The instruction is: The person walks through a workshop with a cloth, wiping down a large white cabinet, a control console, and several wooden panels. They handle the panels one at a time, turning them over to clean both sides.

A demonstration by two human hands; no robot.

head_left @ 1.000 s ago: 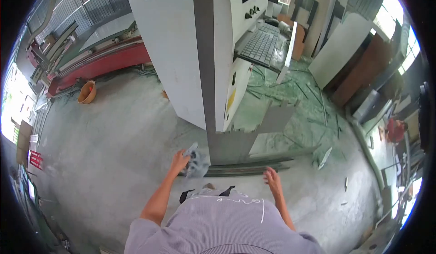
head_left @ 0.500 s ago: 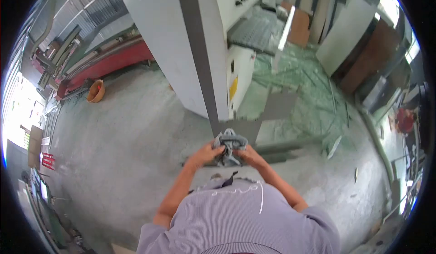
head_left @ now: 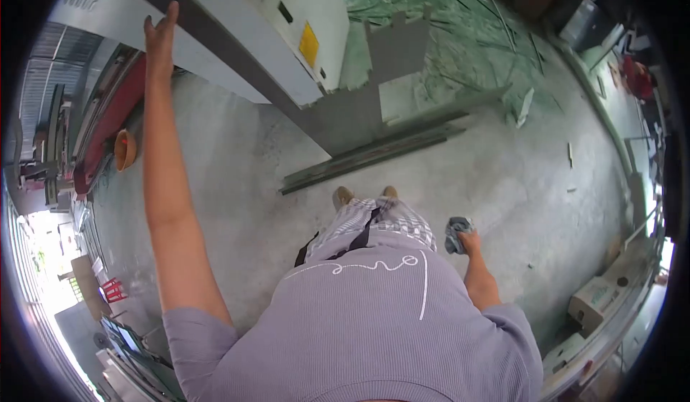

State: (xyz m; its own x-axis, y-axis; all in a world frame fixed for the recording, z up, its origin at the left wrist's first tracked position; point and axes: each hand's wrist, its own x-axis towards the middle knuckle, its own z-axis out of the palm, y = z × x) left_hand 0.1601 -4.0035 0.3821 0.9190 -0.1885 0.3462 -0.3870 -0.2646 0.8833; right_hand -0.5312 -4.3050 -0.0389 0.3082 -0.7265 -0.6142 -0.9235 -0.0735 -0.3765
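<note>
Workshop, concrete floor (head_left: 230, 150); we see dark bars (head_left: 374, 156) lying ahead of our shoes (head_left: 343, 197). Our left hand (head_left: 162, 32) is raised to the edge of the tall dark-grey panel (head_left: 215, 46), thumb and fingers spread; whether it grips, we cannot tell. Our right hand (head_left: 469, 242), low beside the body, clutches the bunched grey cloth (head_left: 458, 234), well apart from the panel.

Left-edge glare (head_left: 52, 258), strong fisheye distortion

Orange basket (head_left: 125, 150) near red-sided machine (head_left: 108, 123)
</note>
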